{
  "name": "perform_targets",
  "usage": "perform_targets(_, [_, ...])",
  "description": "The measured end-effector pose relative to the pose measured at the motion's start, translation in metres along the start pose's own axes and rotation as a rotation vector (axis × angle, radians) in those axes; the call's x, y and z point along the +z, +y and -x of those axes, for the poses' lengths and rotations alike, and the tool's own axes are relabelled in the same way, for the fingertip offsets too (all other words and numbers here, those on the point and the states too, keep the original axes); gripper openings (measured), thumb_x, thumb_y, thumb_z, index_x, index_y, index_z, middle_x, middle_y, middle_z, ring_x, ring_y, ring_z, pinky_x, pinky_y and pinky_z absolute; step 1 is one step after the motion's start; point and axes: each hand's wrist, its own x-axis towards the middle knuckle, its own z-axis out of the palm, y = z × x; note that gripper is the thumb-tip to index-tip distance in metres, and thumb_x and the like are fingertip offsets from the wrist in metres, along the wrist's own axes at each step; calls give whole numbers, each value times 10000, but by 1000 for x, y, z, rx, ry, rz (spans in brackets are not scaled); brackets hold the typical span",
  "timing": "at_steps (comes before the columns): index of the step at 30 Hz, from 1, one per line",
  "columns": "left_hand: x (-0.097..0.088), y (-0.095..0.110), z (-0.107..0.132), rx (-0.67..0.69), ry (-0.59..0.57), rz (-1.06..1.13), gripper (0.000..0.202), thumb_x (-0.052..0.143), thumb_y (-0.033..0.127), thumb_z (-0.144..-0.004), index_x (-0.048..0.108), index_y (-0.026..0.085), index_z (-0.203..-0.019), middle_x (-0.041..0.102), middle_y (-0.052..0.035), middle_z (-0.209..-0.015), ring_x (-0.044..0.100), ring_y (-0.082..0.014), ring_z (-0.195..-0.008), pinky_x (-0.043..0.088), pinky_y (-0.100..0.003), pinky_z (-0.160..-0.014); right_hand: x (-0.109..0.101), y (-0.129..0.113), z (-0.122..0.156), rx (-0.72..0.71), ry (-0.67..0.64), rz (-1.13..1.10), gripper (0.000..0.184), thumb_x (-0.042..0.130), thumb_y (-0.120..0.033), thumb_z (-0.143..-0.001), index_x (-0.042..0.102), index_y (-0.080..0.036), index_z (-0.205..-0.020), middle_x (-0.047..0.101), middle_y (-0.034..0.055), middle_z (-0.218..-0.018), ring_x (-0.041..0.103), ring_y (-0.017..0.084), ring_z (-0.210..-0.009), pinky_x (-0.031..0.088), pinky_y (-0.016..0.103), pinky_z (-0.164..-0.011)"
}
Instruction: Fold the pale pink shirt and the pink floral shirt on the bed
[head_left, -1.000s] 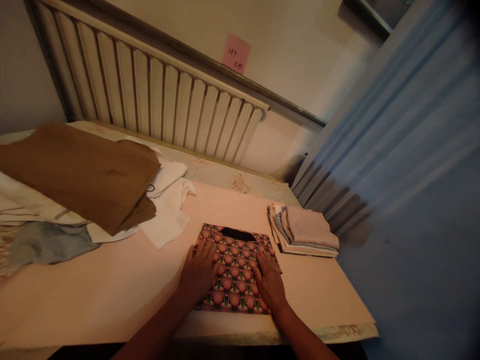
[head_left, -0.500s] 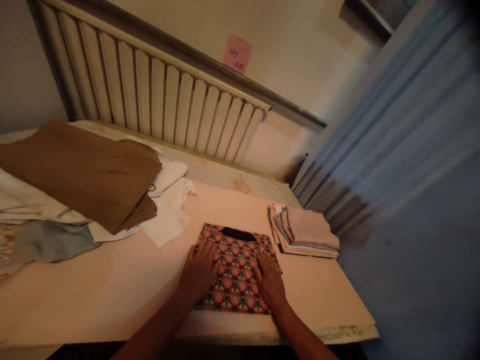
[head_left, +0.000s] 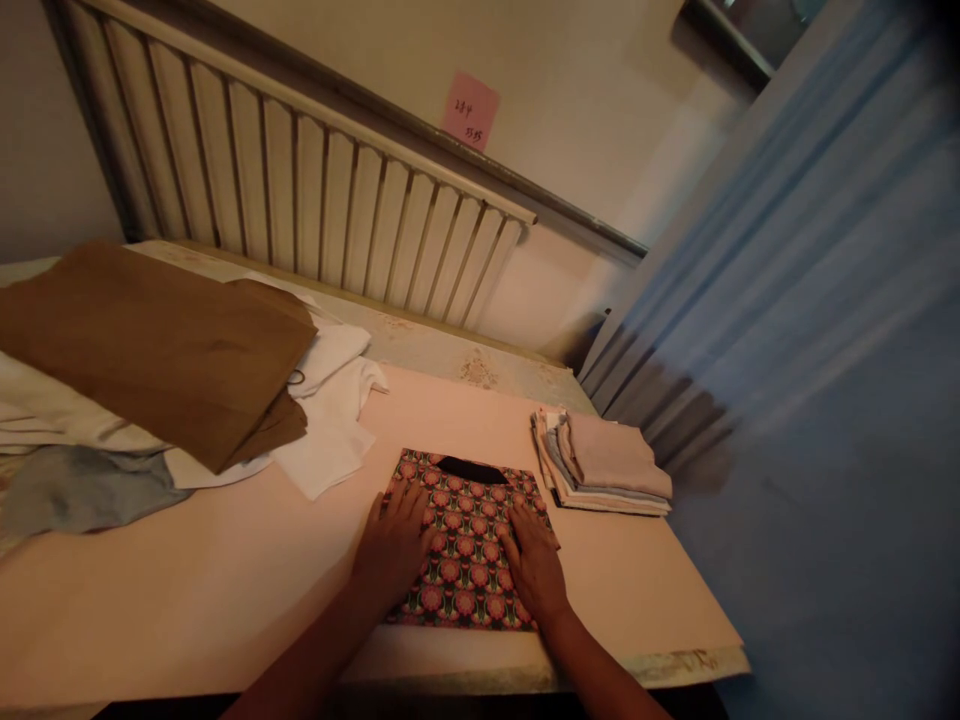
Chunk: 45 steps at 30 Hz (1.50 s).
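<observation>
A folded garment [head_left: 466, 548] with a red floral pattern and a black neckline lies flat on the pink table cover [head_left: 247, 590]. My left hand [head_left: 394, 540] rests palm down over its left edge, fingers stretched out. On its right side my right hand [head_left: 534, 560] lies flat too, fingers extended. Neither hand grips the fabric; both touch it from above. What is under the palms is hidden.
To the left is a loose heap of clothes with a brown garment [head_left: 165, 345] on top, a white one [head_left: 326, 430] and a grey one [head_left: 90, 490]. A folded stack [head_left: 611, 465] stands to the right, near a blue curtain [head_left: 810, 450]. A radiator [head_left: 300, 190] runs behind.
The view has shifted slightly, so everything sits a little further left. Both hands stay flat on the patterned garment, which keeps its place on the table.
</observation>
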Motion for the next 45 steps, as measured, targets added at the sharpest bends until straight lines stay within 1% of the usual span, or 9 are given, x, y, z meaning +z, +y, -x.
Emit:
perform_targets(4, [3, -1, 0, 4, 13, 0, 475, 477, 354, -921, 522, 182, -1361, 498, -105, -1460, 392, -317, -1371, 286, -539, -1116, -3, -3, 0, 2, 1, 14, 447, 406, -418, -995, 537, -195, -1360, 478, 91, -1462, 409, 249, -1375, 356, 477, -1136])
perform_targets(10, [2, -2, -1, 18, 25, -18, 471, 475, 344, -924, 524, 172, -1359, 501, -111, -1456, 384, -317, -1377, 286, -530, -1117, -4, -4, 0, 36, -20, 20, 453, 409, -420, -991, 536, -195, -1363, 499, 94, -1444, 420, 261, -1366, 355, 505, -1130])
perform_targets(16, [1, -2, -1, 32, 35, -8, 475, 477, 349, -927, 524, 153, -1358, 504, -132, -1449, 400, -320, -1366, 293, -544, -1109, -5, -7, -1, 52, -39, 5, 465, 387, -406, -999, 503, -184, -1391, 430, 85, -1497, 378, 247, -1394, 328, 488, -1147])
perform_targets(21, [2, -2, -1, 24, 36, -15, 462, 481, 363, -927, 537, 171, -1343, 517, -115, -1441, 408, -318, -1357, 288, -538, -1112, -7, -8, -2, 47, -20, 8, 438, 418, -398, -988, 539, -204, -1361, 471, 77, -1468, 405, 245, -1378, 352, 478, -1136])
perform_targets(23, [3, -2, -1, 22, 38, -10, 465, 487, 364, -924, 538, 168, -1342, 515, -112, -1443, 402, -317, -1361, 287, -534, -1112, -7, -8, -2, 37, -10, 12, 435, 422, -392, -987, 533, -212, -1367, 474, 75, -1466, 410, 242, -1375, 361, 476, -1131])
perform_targets(28, [7, -4, 0, 33, 45, -2, 484, 487, 358, -922, 524, 146, -1355, 504, -123, -1451, 390, -326, -1368, 291, -541, -1110, -5, -6, -1, 35, -12, 33, 448, 414, -398, -992, 526, -187, -1371, 475, 92, -1463, 416, 247, -1371, 358, 480, -1131])
perform_targets(33, [10, -5, 1, 30, 54, -7, 481, 455, 380, -936, 520, 169, -1363, 498, -111, -1458, 385, -322, -1372, 311, -543, -1101, -4, -5, -1, 20, 8, 40, 436, 415, -392, -992, 533, -199, -1365, 480, 90, -1460, 421, 243, -1367, 369, 468, -1123])
perform_targets(39, [5, -5, 2, 28, 34, -29, 493, 455, 415, -940, 506, 189, -1376, 487, -97, -1469, 345, -322, -1403, 321, -533, -1103, -5, -5, 0, 5, 16, 15, 426, 400, -387, -997, 551, -188, -1342, 473, 97, -1465, 406, 234, -1377, 354, 451, -1129])
perform_targets(45, [-3, -3, 1, 40, 17, -45, 488, 439, 391, -944, 493, 197, -1388, 490, -103, -1466, 352, -303, -1405, 327, -513, -1105, -8, -1, -3, 34, 17, -6, 396, 420, -372, -986, 582, -191, -1298, 498, 105, -1444, 436, 240, -1349, 354, 450, -1110])
